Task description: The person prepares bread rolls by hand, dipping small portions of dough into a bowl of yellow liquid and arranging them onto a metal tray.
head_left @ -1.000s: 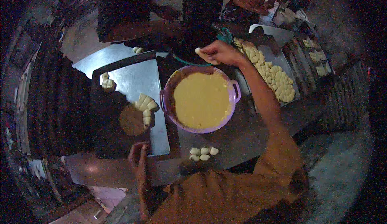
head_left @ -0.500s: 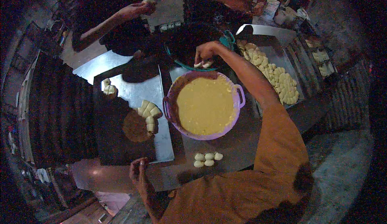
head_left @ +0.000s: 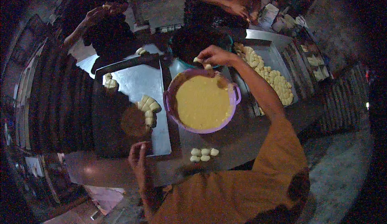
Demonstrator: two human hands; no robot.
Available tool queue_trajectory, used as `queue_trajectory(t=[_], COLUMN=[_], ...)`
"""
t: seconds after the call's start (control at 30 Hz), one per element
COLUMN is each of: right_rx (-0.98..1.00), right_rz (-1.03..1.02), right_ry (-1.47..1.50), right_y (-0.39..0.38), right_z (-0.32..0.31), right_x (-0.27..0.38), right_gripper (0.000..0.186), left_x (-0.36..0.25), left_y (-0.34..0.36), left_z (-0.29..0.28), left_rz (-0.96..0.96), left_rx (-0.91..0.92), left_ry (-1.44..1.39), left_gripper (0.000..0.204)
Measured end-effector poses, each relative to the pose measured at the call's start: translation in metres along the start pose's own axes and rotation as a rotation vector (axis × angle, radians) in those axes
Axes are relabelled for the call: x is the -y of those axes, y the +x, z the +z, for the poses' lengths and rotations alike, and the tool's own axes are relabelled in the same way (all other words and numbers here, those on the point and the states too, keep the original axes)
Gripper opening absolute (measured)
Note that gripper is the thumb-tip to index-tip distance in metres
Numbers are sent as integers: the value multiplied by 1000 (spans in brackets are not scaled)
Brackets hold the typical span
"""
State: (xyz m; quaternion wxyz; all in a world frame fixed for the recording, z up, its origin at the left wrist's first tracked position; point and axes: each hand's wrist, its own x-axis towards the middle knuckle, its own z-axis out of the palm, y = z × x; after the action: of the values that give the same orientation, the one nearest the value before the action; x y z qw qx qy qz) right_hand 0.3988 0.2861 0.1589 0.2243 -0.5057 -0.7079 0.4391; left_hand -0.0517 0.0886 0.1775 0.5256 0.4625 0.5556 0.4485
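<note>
Take the purple tub (head_left: 206, 130) of yellow mixture (head_left: 201, 101) as the clock's centre. Between 12 and 1, the right hand (head_left: 217, 57) pinches a small piece of dough (head_left: 197, 60) narrowly in its fingertips, near the green tub (head_left: 182, 64) at 12; a second pale piece (head_left: 208, 67) shows just beneath, held or resting, I cannot tell. At 8, the left hand (head_left: 139, 151) has bent fingers beside the left tray (head_left: 160, 143); whether it holds anything is unclear.

That fingertip hold looks slight: a slip could drop the dough into the mixture. The right forearm runs close to the right tray (head_left: 278, 52) at 2, so a low elbow might brush its dough pieces (head_left: 280, 88). Leaning in could push the loose dough balls (head_left: 205, 152) at 6, close to the shirt (head_left: 225, 187).

No brand, label or writing can be read in this dim light.
</note>
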Motion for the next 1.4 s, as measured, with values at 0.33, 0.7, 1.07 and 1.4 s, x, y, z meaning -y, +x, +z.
queue_trajectory(t=[0.33, 0.7, 1.07, 1.4], right_rx=[-78, -719, -701, -574], right_rz=[-37, 35, -192, -201], right_ry=[1076, 1343, -637, -355], right_y=[-124, -195, -206, -172], right_z=[196, 310, 346, 341], right_x=[156, 137, 187, 216], right_gripper=[76, 53, 34, 25], left_x=[13, 32, 11, -1], left_y=[-14, -52, -60, -43], left_z=[90, 60, 20, -56], left_rz=[-582, -600, -203, -172], left_rx=[589, 735, 524, 824], left_ry=[-826, -932, -278, -44], left_gripper=[43, 36, 21, 18])
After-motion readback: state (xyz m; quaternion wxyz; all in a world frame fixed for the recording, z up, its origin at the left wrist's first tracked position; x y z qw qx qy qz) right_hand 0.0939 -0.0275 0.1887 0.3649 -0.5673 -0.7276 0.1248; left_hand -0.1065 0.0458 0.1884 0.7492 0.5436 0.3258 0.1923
